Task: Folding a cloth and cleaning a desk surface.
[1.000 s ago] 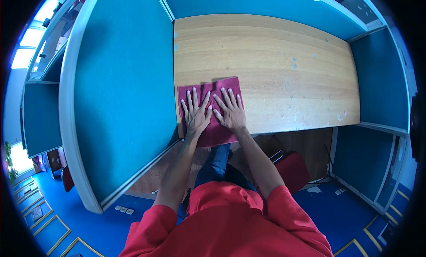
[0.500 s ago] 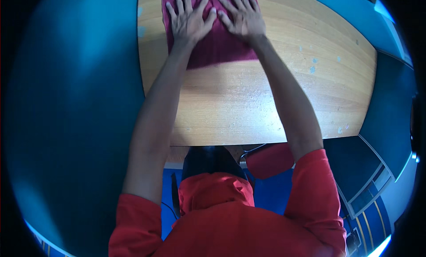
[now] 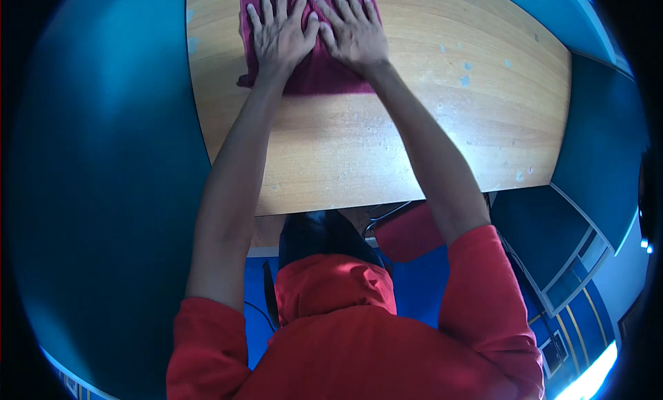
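A maroon cloth [image 3: 324, 79] lies on the wooden table at the top of the head view, and its far part runs out of the picture. My left hand [image 3: 280, 41] rests flat on it with the fingers spread. Beside it, my right hand [image 3: 356, 37] presses down on the same cloth, fingers also apart. The two thumbs point toward each other with a small gap. Between the hands the fabric shows some creases. A dark bit of the cloth's edge sticks out at the near left.
The light wooden table [image 3: 331, 165] has several pale worn spots on its right part. A teal wall [image 3: 103, 158] stands along the left. Under the near edge is a red chair seat [image 3: 411, 234]. Teal panels with pale edging [image 3: 545, 241] stand at the right.
The whole view has shifted, so table, cloth and hands appear further left and slightly higher. Both hands stay flat on the cloth. A bunched edge now shows at its left side.
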`<state>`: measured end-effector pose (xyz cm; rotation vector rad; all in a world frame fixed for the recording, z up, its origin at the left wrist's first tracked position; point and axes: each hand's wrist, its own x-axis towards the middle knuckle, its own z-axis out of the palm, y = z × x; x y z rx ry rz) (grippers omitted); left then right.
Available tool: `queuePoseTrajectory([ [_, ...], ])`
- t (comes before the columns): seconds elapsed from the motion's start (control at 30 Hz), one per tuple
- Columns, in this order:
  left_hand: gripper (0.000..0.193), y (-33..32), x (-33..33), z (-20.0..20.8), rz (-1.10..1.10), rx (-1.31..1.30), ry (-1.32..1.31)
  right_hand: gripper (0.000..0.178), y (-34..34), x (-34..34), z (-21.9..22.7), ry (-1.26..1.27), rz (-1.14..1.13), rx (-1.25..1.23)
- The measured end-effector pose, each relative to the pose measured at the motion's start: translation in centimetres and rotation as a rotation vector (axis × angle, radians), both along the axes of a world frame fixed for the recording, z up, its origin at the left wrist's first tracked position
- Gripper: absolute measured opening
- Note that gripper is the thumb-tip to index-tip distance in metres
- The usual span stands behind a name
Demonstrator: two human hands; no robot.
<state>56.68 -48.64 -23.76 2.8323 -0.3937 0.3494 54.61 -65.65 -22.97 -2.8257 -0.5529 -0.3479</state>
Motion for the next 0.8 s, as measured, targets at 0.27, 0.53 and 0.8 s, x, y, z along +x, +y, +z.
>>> queuePoseTrajectory([
  [0.27, 0.072, -1.9, -14.0, 0.7, -0.060, 0.021, 0.205, 0.059, -1.0, -15.1, 1.0, 0.180, -0.088, -0.046],
  [0.53, 0.075, -3.5, -31.8, 3.3, -0.178, 0.054, 0.314, 0.063, -2.4, -34.3, 2.8, 0.325, -0.171, -0.074],
  [0.8, 0.073, -4.2, -36.6, 2.7, -0.229, 0.001, 0.219, 0.061, -3.7, -40.6, 2.8, 0.334, -0.249, -0.089],
])
